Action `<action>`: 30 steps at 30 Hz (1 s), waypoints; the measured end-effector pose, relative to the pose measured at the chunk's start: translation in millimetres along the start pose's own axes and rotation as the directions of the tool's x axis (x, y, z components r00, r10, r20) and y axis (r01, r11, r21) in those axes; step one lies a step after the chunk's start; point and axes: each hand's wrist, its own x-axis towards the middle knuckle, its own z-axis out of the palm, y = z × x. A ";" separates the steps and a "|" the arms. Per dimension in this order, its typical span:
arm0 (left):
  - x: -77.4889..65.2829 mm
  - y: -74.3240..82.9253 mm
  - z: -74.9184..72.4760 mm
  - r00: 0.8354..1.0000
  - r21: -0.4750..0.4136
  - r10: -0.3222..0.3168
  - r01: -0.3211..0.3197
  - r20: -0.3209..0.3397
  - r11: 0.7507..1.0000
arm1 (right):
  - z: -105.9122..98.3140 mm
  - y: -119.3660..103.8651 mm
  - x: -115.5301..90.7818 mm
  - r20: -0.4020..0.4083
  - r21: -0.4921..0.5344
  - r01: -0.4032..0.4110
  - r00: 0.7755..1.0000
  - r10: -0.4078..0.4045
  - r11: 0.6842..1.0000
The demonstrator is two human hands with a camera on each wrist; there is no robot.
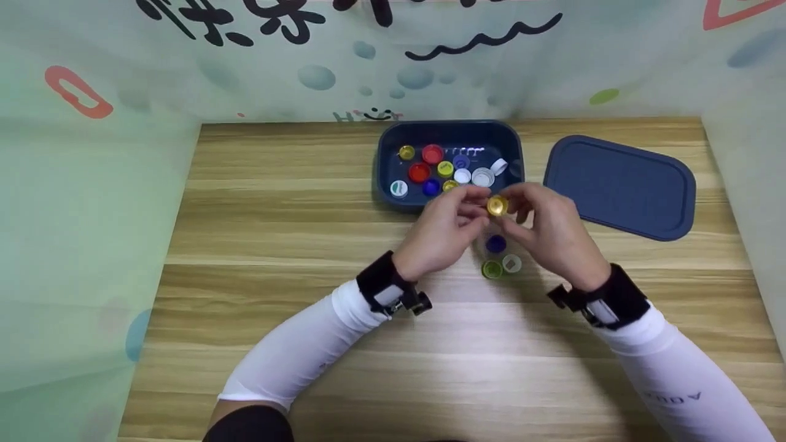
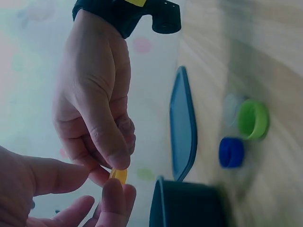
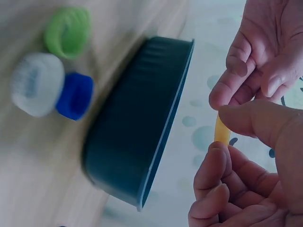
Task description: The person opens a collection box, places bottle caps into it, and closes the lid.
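Note:
A small yellow bottle cap (image 1: 497,206) is held up just over the near rim of the dark blue box. My right hand (image 1: 556,236) pinches it between thumb and fingers; its edge shows as a yellow band in the right wrist view. From the other side comes my left hand (image 1: 439,230), fingers loosely extended, fingertips right at the cap and thumb apart from it. Below the hands, a blue cap (image 1: 496,244), a green cap (image 1: 492,269) and a white cap (image 1: 511,264) lie close together on the wooden table.
The open dark blue box (image 1: 388,147) contains several caps, among them a red cap (image 1: 432,154), a white cap (image 1: 483,177) and a yellow cap (image 1: 406,152). Its dark blue lid (image 1: 623,187) lies to the right. A printed curtain (image 1: 258,86) stands behind the table (image 1: 258,227).

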 end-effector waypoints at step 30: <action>91.0 -21.3 -31.6 0.993 0.021 -0.067 0.070 -0.098 0.997 | -3.5 28.0 85.5 0.113 0.040 -0.237 0.966 0.232 0.971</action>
